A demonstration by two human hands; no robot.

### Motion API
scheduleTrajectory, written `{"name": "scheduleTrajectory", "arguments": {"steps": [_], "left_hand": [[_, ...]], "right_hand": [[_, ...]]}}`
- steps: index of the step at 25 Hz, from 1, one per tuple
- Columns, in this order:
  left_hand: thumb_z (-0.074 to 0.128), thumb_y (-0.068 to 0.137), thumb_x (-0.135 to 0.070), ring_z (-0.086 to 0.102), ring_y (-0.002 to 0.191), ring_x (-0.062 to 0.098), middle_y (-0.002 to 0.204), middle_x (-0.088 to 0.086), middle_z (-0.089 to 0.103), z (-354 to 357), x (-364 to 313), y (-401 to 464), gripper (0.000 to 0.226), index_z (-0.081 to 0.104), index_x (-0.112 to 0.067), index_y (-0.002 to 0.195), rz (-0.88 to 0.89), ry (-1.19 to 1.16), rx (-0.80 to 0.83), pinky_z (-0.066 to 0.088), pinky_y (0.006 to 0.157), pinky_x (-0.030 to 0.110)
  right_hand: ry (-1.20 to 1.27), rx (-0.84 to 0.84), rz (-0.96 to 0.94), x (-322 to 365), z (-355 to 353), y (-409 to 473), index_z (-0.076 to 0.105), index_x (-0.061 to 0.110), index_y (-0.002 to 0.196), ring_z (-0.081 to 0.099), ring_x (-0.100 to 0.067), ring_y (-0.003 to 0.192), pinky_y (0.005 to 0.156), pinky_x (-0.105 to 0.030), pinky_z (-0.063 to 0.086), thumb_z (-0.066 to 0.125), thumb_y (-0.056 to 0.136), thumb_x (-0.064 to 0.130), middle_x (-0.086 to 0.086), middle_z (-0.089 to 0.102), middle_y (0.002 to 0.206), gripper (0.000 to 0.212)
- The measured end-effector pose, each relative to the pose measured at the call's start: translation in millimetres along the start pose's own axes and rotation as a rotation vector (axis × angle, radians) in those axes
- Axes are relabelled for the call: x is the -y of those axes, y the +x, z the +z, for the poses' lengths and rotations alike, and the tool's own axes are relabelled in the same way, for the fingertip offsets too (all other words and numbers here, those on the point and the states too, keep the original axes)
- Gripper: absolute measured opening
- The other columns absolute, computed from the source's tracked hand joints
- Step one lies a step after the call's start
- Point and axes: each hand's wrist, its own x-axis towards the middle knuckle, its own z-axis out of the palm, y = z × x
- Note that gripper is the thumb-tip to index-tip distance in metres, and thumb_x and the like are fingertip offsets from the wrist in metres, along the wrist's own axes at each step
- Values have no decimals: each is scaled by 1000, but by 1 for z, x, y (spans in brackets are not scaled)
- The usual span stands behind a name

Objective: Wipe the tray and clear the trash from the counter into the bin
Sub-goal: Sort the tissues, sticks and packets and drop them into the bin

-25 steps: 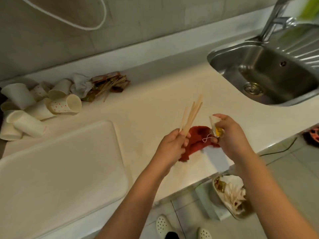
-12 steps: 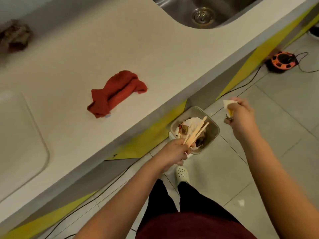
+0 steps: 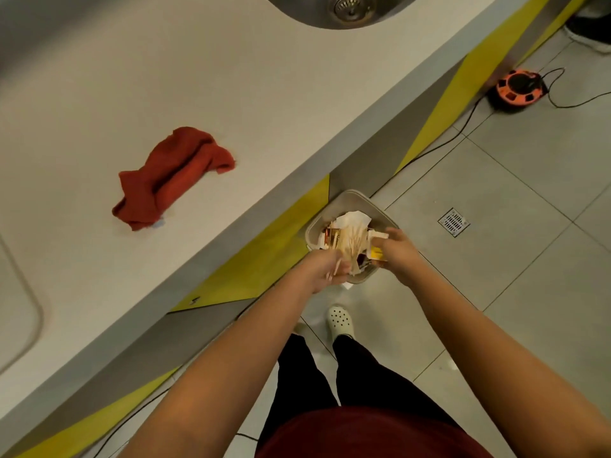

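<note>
Mid-clearing: left hand (image 3: 325, 271) gripping wooden sticks (image 3: 355, 246) over the bin (image 3: 383, 211) on the floor, right hand (image 3: 395, 251) apparently pinching a yellow wrapper (image 3: 377, 253); red cloth (image 3: 172, 178) idle on counter (image 3: 264, 94), tray (image 3: 20, 312) at left edge, wiping unconfirmed

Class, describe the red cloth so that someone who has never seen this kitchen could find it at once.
Start at the long pale counter that runs below the steel sink. On its bare middle stretch lies the red cloth, crumpled into a loose roll. It is the only red thing on the counter, with nothing touching it.
</note>
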Motion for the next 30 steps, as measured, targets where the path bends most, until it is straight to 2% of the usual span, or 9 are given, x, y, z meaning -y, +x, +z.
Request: {"name": "scheduleTrajectory", "arguments": {"steps": [1, 2, 4, 7, 10, 13, 16, 21, 30], "left_hand": [[38, 100, -25, 61, 103, 19, 119, 8, 58, 1, -7, 1, 30, 51, -13, 124, 15, 17, 51, 46, 93, 40], [39, 99, -33, 49, 125, 26, 138, 7, 47, -1, -11, 1, 41, 42, -16, 136, 18, 52, 81, 32, 106, 50], [42, 97, -37, 38, 134, 28, 149, 4, 35, -5, -10, -2, 50, 34, -19, 143, 23, 153, 70, 24, 110, 53], [43, 97, -26, 52, 120, 23, 136, 3, 49, -11, -2, -7, 39, 44, -15, 135, 38, 152, 49, 39, 100, 44], [43, 96, -18, 56, 92, 15, 110, 0, 56, -14, -2, -21, 26, 55, -18, 120, 104, 149, 29, 43, 86, 36], [47, 93, -16, 53, 73, 7, 91, -4, 58, -18, -11, -41, 18, 59, -23, 104, 242, 134, 12, 42, 71, 28], [50, 92, -17, 55, 73, 6, 90, -5, 60, -28, -26, -74, 17, 60, -24, 103, 360, 81, 26, 41, 59, 22], [51, 92, -14, 56, 71, 8, 87, -6, 59, -78, -53, -153, 13, 58, -23, 98, 551, -97, 42, 44, 57, 21], [54, 90, -16, 57, 72, 10, 88, -9, 60, -235, -50, -227, 13, 61, -26, 96, 752, -307, -397, 40, 58, 22]], "right_hand": [[-57, -4, -33, 1, 1, 4, 38, 15, 136, 55, -25, 101, 84, -38, 50, 58, 87, 5, -5, 52, 115, 53], [-127, -11, -50, 1, 1, 6, 37, 15, 137, 53, -24, 106, 90, -40, 48, 59, 86, 7, -3, 50, 119, 56], [-184, -18, -28, -5, 1, 7, 42, 12, 133, 52, -22, 100, 90, -39, 47, 60, 85, 9, -5, 52, 116, 51], [-218, 26, -7, -19, 4, 7, 51, 10, 123, 54, -21, 88, 83, -37, 49, 57, 85, 8, -9, 56, 104, 38], [-265, 49, -57, -21, 12, 0, 55, 13, 116, 55, -21, 88, 85, -38, 49, 57, 85, 10, -7, 57, 98, 30], [-206, 40, -248, -4, 19, -18, 55, 16, 102, 54, -17, 74, 66, -30, 48, 54, 87, 7, -3, 55, 85, 18], [-158, 15, -494, 29, 21, -48, 54, 23, 94, 52, -15, 66, 55, -26, 44, 52, 88, 4, 3, 52, 79, 20], [-4, 198, -714, 106, 52, -115, 56, 25, 89, 46, -4, 50, 47, -18, 41, 50, 89, -1, 1, 47, 69, 26], [-284, 519, -807, 164, 212, -195, 57, 19, 95, 49, -11, 60, 56, -24, 41, 51, 90, 7, 2, 48, 69, 14]]}}
